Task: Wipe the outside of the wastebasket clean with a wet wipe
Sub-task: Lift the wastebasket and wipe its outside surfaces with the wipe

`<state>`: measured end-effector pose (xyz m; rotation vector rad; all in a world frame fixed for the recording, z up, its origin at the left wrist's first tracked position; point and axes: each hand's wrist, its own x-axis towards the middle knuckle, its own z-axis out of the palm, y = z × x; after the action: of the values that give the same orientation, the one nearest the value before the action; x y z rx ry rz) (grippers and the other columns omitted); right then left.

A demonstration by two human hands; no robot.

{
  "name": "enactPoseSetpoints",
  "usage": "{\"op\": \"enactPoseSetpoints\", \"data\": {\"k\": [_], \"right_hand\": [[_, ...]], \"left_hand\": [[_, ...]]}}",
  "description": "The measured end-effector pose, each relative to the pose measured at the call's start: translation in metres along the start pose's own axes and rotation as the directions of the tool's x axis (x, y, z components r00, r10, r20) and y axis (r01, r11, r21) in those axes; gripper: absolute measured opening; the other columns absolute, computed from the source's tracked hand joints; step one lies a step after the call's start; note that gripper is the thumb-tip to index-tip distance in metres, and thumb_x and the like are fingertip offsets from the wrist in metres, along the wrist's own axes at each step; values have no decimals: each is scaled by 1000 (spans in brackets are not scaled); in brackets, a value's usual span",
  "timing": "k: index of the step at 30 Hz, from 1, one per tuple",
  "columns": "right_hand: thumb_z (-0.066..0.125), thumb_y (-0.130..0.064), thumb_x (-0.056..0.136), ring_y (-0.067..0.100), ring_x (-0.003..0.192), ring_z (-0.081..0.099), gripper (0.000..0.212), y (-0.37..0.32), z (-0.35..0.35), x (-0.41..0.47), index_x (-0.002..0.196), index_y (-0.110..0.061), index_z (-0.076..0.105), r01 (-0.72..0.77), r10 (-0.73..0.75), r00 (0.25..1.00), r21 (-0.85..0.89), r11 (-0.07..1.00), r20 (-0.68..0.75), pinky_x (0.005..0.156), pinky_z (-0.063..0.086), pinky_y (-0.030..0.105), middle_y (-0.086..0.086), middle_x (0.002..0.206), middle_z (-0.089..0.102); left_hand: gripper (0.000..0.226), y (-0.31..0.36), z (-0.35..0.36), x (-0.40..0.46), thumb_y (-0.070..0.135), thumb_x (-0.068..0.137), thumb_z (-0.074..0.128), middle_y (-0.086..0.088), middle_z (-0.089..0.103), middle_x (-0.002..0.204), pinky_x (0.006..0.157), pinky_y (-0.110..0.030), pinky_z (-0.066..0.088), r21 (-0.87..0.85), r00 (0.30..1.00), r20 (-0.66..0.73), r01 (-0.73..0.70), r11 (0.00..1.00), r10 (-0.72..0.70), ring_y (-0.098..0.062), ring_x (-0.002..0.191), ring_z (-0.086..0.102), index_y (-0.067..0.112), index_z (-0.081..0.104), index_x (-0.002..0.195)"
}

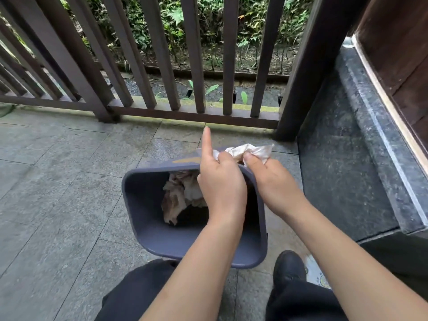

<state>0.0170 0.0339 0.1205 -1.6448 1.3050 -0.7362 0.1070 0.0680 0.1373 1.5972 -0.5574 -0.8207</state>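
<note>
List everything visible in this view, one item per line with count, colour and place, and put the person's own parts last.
wastebasket: one, grey-blue, on the floor tiles at centre, tipped toward the camera
wet wipe: one, white with brown soiling, held by both hands above the wastebasket's far rim
crumpled wipes: a wad, count unclear, white and brown stained, inside the wastebasket
railing: one, dark brown, across the top, greenery behind it
floor tiles: many, grey stone, underfoot
stone ledge: one, dark speckled, at right
patterned item: one, white, partly hidden beside the shoe
shoe: one, black, lower right
trouser legs: two, black, bottom edge
left hand: pinching the wipe, index finger raised
right hand: pinching the wipe
</note>
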Motion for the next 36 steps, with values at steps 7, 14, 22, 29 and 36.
{"op": "enactPoseSetpoints", "data": {"k": [7, 14, 22, 29, 36], "right_hand": [[47, -41, 100, 20, 91, 67, 38, -16, -8, 14, 92, -11, 69, 50, -40, 989, -69, 996, 146, 90, 49, 53, 1, 88, 73], [40, -42, 96, 20, 100, 66, 41, -15, 9, -3, 108, -12, 65, 135, -145, 985, 115, 984, 88, 94, 49, 43, 6, 102, 73], [55, -19, 96, 18, 96, 67, 18, -10, -2, -7, 105, -17, 71, 199, -209, 977, -181, 963, -40, 83, 51, 38, 0, 98, 73], [59, -18, 95, 7, 58, 54, 20, 0, -12, -14, 77, -21, 67, 38, -51, 974, -59, 997, -220, 56, 40, 33, -12, 59, 59], [57, -38, 82, 17, 61, 53, 29, -21, 16, -46, 72, -11, 60, 12, -39, 960, -97, 995, -276, 59, 44, 38, -8, 62, 57]], "left_hand": [[65, -2, -1, -11, 27, 91, 40, 18, 69, 69, 86, -47, 48, -82, 1000, 7, -29, 996, 30, -31, 88, 58, 59, 40, 147], [76, 9, 0, 1, 17, 84, 36, -19, 61, 145, 109, -60, 46, -186, 987, 127, 119, 975, -96, -42, 130, 58, 59, 40, 148], [93, 10, 8, 16, 66, 89, 52, -13, 32, 167, 118, -47, 39, -425, 854, 439, 473, 772, -281, -30, 142, 50, 22, 22, 165], [68, 10, -15, 48, 13, 106, 49, -18, 31, 160, 90, -70, 54, -573, 888, 142, 434, 695, -438, -50, 131, 49, 40, 19, 161], [105, 8, -21, 57, -5, 89, 60, -8, 35, 162, 105, -67, 45, -407, 923, 29, 361, 839, -383, -46, 132, 52, 49, 6, 162]]}}
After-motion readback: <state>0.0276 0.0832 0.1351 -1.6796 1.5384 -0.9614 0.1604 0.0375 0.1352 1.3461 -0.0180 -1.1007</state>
